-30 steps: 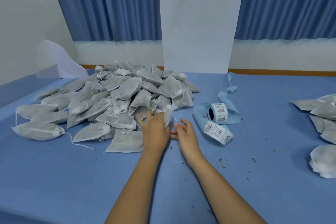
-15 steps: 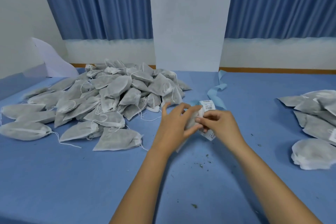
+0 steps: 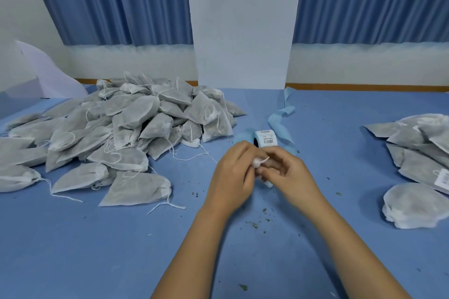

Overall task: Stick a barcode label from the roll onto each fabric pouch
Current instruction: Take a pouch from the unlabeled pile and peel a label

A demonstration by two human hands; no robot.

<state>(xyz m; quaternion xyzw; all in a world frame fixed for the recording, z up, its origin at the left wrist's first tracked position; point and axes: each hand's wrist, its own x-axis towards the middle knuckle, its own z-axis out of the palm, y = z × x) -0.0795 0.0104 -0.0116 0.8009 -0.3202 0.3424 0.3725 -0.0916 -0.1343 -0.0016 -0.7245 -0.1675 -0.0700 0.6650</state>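
The pile (image 3: 116, 133) waits at ten o'clock, within reach. The left hand (image 3: 233, 177) grips a pouch (image 3: 257, 162) to steady it while the right hand (image 3: 291, 177) pinches the strip (image 3: 268, 182) (label hidden) from the roll (image 3: 266, 139) at twelve; done pouches (image 3: 418, 165) lie at three.

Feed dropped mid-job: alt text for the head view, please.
The left hand and right hand grip a white fabric pouch over the blue table, in front of the barcode label roll. A large pouch pile lies left, a smaller pile right.
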